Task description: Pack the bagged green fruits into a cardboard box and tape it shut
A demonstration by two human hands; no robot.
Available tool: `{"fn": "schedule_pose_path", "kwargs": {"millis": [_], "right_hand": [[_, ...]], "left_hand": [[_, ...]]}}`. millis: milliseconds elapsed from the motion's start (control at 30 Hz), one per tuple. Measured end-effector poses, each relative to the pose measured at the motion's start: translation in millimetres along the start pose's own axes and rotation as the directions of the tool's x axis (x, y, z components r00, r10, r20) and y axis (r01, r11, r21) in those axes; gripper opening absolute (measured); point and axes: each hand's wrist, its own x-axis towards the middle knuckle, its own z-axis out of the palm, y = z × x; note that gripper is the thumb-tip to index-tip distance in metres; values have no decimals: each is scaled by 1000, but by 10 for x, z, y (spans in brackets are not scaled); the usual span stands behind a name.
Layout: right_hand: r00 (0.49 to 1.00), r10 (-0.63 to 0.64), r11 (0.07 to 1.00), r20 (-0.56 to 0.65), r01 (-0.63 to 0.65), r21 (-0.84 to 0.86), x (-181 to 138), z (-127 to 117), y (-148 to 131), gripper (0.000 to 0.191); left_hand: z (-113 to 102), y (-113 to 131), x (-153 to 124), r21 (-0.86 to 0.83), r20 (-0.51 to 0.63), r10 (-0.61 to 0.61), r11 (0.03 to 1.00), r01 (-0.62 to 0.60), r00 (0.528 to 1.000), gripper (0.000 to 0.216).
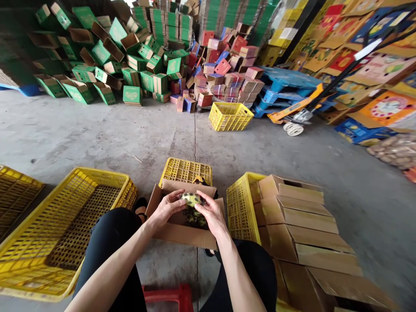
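Observation:
My left hand [168,207] and my right hand [210,213] hold a small yellow-green item with dark spots [191,199] between their fingertips, one at each side. Its exact kind is not clear; its surface looks shiny. Beneath it stands an open cardboard box [185,235], between my knees. Several dark, yellowish pieces [195,219] lie in that box, partly covered by my hands. Just behind the box is an upturned-looking yellow crate [186,169], with something black and orange [199,180] at its near edge.
At my left stands a large yellow crate [130,197]. Cardboard boxes [308,216] sit in a row over another yellow crate [237,212] at my right. A red stool [169,295] shows below. Farther off are a yellow basket [230,117], a pallet jack [294,121] and heaped green cartons [132,94].

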Motion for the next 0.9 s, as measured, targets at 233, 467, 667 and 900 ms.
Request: {"fn": "schedule_pose_path", "kwargs": {"millis": [233, 467, 667, 900], "right_hand": [[999, 0, 1000, 45, 1, -26, 17, -26, 51, 69], [993, 116, 992, -12, -116, 46, -50, -2, -2, 80], [994, 104, 990, -25, -101, 101, -58, 2, -24, 94], [1000, -3, 994, 5, 2, 109, -24, 37, -10, 108]], "left_hand": [[-46, -26, 28, 17, -36, 71, 997, -71, 997, 58], [-29, -32, 41, 54, 41, 133, 989, -135, 990, 48], [6, -68, 60, -1, 42, 172, 985, -172, 984, 91], [-5, -72, 55, 95, 89, 53, 994, -61, 995, 50]]}}
